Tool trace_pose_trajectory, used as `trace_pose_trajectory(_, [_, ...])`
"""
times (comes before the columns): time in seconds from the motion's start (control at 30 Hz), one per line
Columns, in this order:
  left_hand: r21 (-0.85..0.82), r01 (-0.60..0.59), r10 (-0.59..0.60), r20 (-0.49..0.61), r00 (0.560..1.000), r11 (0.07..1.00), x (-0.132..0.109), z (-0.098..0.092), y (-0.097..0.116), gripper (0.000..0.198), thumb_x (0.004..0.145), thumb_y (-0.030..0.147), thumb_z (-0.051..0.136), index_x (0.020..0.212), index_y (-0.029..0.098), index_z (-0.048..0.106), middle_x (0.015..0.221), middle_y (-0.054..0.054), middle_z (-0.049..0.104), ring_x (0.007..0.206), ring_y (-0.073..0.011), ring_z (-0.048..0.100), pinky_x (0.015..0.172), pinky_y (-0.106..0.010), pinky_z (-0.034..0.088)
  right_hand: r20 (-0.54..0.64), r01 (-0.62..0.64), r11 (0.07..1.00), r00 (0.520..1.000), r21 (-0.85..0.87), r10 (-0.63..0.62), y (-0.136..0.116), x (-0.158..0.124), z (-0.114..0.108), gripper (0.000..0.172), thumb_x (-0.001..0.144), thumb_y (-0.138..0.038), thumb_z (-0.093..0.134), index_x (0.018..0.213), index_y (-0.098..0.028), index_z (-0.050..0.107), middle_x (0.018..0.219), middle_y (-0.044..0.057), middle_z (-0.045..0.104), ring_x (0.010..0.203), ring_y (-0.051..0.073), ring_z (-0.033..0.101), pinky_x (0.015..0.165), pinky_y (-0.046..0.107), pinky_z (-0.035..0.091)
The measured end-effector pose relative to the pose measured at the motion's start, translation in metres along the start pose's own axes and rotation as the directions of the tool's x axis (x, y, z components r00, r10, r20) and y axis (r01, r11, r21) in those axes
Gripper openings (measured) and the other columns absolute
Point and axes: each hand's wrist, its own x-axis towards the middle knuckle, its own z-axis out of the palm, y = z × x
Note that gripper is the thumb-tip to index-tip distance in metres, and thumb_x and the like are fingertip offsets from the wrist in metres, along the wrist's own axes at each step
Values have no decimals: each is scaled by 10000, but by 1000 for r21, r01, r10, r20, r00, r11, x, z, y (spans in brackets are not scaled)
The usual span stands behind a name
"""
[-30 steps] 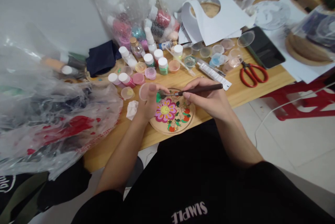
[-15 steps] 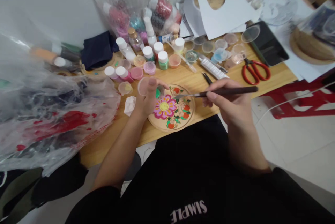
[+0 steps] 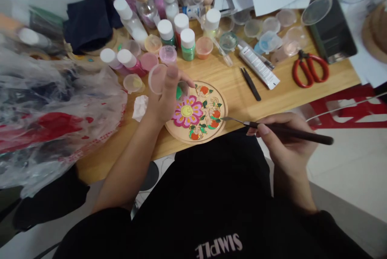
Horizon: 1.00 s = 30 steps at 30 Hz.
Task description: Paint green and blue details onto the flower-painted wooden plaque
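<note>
**Wooden desk [image 3: 236,101] crowded with paint pots**

Near the desk's front edge, at the centre of the frame, lies a round wooden disc [image 3: 211,133] painted with a pink flower, orange fruit and green leaves.

The left hand [image 3: 163,103] rests on the disc's left side. Its fingers are closed round a small clear paint cup [image 3: 180,90] holding green paint, with the cup's lid [image 3: 157,78] open to the upper left. The right hand [image 3: 286,146], at lower right and off the desk edge, pinches a slim dark brush [image 3: 290,133]. The brush tip sits just at the disc's right rim.

The disc looks light and stiff. Its face may be wet, so the bare rim seems the safest place to hold it. The cup looks thin and easy to tip — best gripped by its sides.

Behind stand white-capped bottles [image 3: 188,43] of green, red and pink. Around them are small open cups [image 3: 204,47] with orange, pink and yellow in them. The clear cups [image 3: 286,17] at upper right look almost empty — one nearby is blue.
</note>
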Motion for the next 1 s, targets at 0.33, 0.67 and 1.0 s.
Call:
trace_pose_trajectory(0.33, [19, -149, 149, 11, 989, 989, 1, -1, -1, 799, 863, 914, 328, 592, 257, 692, 549, -46, 584, 475, -157, 515, 499, -354, 375, 20, 2, 1000, 1000, 8, -3, 1, 2, 1, 150, 860, -150, 796, 952, -252, 734, 767, -44, 777, 662, 125, 765, 595, 228, 603])
trace_pose_trajectory(0.67, [-9, -180, 180, 32, 983, 984, 4, -1, -8, 851, 853, 919, 253, 613, 243, 711, 540, -50, 563, 460, -140, 473, 498, -348, 345, 6, -23, 1000, 1000, -10, 23, 1, 1, 2, 162, 844, -131, 804, 939, -240, 732, 772, -46, 778, 672, 114, 769, 626, 213, 609])
trace_pose_trajectory(1.0, [-56, -131, 131, 4, 991, 990, 1, 3, -3, 833, 849, 923, 306, 646, 232, 725, 514, -47, 564, 441, -147, 506, 444, -334, 322, -37, 6, 1000, 999, 0, -6, -4, 4, 8, 136, 821, -137, 814, 893, -216, 731, 707, -42, 769, 605, 129, 754, 577, 233, 598])
